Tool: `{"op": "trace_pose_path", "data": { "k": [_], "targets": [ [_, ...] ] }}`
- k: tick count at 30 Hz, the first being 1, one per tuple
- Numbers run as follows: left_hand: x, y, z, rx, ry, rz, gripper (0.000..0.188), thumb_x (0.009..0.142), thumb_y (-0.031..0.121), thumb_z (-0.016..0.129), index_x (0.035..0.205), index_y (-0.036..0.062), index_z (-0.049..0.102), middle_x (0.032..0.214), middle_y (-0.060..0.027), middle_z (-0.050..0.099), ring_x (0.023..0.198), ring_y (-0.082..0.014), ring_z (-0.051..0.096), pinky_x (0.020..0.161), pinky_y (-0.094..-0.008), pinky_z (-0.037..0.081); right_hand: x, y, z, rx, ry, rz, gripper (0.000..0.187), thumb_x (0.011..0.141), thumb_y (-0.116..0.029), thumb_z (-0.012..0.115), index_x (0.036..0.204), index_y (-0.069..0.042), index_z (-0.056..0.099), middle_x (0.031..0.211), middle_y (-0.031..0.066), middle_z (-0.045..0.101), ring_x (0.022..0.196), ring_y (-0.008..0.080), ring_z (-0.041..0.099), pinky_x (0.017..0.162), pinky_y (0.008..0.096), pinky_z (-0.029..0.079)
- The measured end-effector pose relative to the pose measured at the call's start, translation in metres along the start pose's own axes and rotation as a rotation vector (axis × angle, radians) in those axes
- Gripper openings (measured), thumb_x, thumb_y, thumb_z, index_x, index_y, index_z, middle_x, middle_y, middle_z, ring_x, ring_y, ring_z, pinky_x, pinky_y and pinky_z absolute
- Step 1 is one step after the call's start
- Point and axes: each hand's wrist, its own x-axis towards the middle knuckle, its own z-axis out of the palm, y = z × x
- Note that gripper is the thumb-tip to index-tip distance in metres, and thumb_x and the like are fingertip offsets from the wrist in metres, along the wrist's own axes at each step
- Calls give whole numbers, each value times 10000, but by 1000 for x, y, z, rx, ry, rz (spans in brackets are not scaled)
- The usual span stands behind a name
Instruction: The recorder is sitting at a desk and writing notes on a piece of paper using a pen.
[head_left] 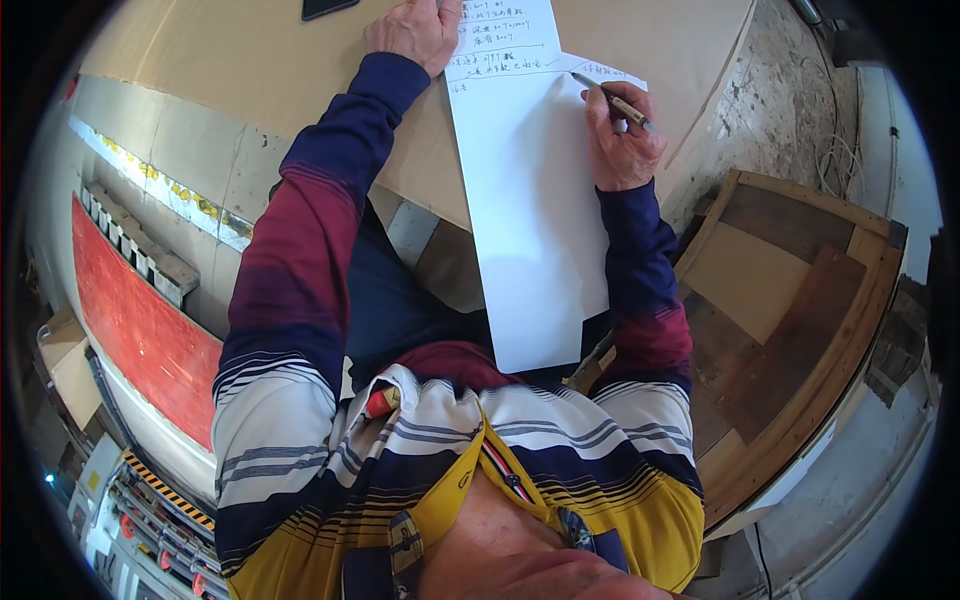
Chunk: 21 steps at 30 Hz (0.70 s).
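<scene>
My right hand (626, 148) grips a pen (627, 109), its tip at the handwritten lines on a long white sheet of paper (530, 220). The sheet hangs over the near edge of the table toward my lap, and another white sheet lies partly under it. My left hand (415, 38) rests at the upper left edge of the paper with its fingers curled. The top of the picture cuts off part of that hand, and what it holds, if anything, I cannot make out.
A dark flat phone-like object (328, 7) lies on the brown table covering (270, 60) at the far left. A wooden framed panel (790, 290) stands at my right. To my left are a red panel (140, 320) and machinery with rollers (160, 540).
</scene>
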Motion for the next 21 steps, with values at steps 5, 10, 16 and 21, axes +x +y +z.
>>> {"op": "trace_pose_path", "data": {
  "k": [5, 10, 16, 21],
  "targets": [
    [0, 0, 1, 4, 18, 13, 323, 985, 316, 444, 864, 28, 526, 746, -187, 636, 662, -365, 634, 586, -457, 479, 1, 3, 0, 14, -40, -1, 173, 818, -57, 718, 933, 6, 606, 723, 68, 645, 617, 110, 602, 605, 234, 517],
    [1, 3, -3, -12, -43, -38, 331, 987, 322, 439, 860, 28, 523, 738, -186, 631, 649, -358, 633, 582, -454, 477, 1, -4, -7, -54, -102, 73, 172, 863, 45, 652, 1018, 24, 582, 864, 105, 673, 820, 141, 660, 734, 235, 508],
    [1, 1, -2, -15, -60, -44, 336, 990, 329, 433, 863, 30, 519, 720, -182, 621, 636, -344, 629, 575, -443, 474, 3, 6, -18, -20, -52, 83, 179, 860, 39, 662, 1022, 33, 585, 869, 114, 677, 834, 158, 668, 747, 244, 518],
    [-1, -1, 2, -11, -17, -13, 336, 991, 331, 433, 866, 30, 515, 709, -178, 615, 628, -342, 624, 571, -437, 472, 4, 5, -25, 5, -5, 110, 183, 863, 17, 669, 1025, 36, 586, 877, 119, 681, 836, 162, 670, 761, 250, 519]
  ]
}}
